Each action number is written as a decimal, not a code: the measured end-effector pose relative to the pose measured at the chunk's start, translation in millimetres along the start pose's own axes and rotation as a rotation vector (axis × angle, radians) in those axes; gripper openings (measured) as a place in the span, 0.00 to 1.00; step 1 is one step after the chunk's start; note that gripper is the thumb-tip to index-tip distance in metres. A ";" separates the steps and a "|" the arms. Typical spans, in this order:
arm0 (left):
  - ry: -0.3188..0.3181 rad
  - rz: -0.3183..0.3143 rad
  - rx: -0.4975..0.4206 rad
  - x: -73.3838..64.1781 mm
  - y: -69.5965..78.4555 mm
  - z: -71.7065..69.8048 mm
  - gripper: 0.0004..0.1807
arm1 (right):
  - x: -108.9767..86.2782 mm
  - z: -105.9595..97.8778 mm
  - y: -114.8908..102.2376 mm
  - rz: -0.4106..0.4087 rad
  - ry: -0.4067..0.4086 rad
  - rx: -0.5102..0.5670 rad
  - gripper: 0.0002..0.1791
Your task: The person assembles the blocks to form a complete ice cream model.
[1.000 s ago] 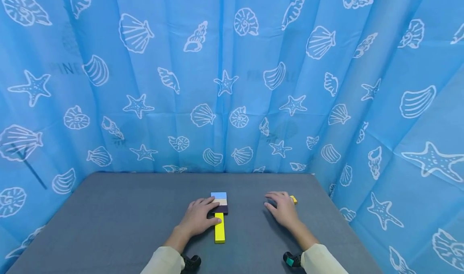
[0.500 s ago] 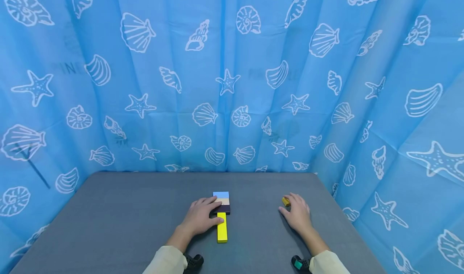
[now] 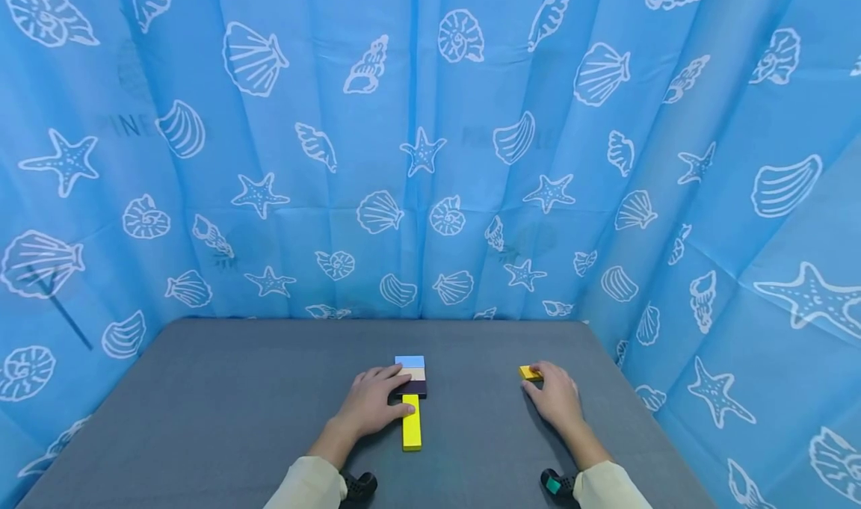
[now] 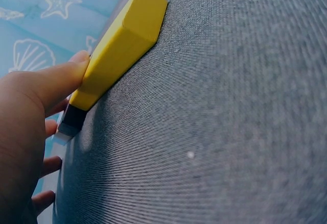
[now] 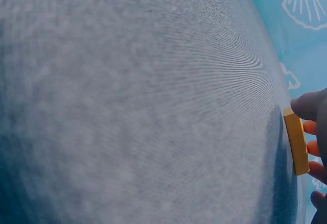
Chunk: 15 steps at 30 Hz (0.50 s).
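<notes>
Light blue [image 3: 409, 361], cream [image 3: 418, 374] and dark [image 3: 418, 388] blocks lie edge to edge on the table. A long yellow block [image 3: 412, 434] runs from the dark one toward the person. My left hand [image 3: 363, 406] rests over this group, fingers spread on the cream and dark blocks. In the left wrist view its thumb touches the side of the long yellow block [image 4: 120, 48]. Farther right, my right hand [image 3: 560, 398] holds a short orange-yellow block [image 3: 528, 373] between thumb and fingers. The right wrist view shows the thumb at that block's [image 5: 296, 145] upper end, fingers behind.
The grey cloth-covered table [image 3: 269, 374] reaches back to a blue curtain [image 3: 417, 158] with white shells and starfish. The same curtain closes off the right side. Dark wrist devices [image 3: 558, 485] sit under both sleeves.
My right hand has shifted right, taken hold of the orange-yellow block and turned it so it shows to the left of the fingers. My left hand and its blocks stay put.
</notes>
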<state>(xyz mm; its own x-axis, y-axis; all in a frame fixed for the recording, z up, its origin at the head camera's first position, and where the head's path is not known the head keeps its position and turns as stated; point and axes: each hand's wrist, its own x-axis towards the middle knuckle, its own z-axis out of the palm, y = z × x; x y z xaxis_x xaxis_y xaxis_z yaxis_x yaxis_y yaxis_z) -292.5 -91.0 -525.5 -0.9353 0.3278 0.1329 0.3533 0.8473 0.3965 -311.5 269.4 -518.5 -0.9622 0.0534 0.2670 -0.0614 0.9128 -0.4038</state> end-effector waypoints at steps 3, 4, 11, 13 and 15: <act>0.000 0.003 0.000 -0.5 -0.9 0.2 0.34 | 0.1 0.8 -0.5 -0.005 0.000 -0.005 0.20; -0.001 0.003 0.001 -0.6 -1.0 0.2 0.34 | -0.1 1.0 -0.8 -0.008 0.002 -0.005 0.20; -0.009 0.004 -0.003 -1.5 -0.9 -0.4 0.34 | -0.5 3.6 -5.8 -0.043 0.007 -0.004 0.20; -0.011 0.004 -0.005 -1.4 -0.8 -0.6 0.34 | 0.3 4.5 -8.2 -0.052 0.008 -0.002 0.19; -0.010 0.005 -0.003 -1.3 -0.8 -0.7 0.34 | 1.5 5.6 -10.9 -0.061 0.013 0.002 0.19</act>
<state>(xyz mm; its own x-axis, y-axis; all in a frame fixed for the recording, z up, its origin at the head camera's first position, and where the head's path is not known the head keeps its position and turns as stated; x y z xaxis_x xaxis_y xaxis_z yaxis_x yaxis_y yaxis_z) -291.5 -92.4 -525.4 -0.9333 0.3365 0.1257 0.3581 0.8444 0.3984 -313.8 257.3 -518.6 -0.9532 0.0027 0.3024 -0.1204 0.9139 -0.3877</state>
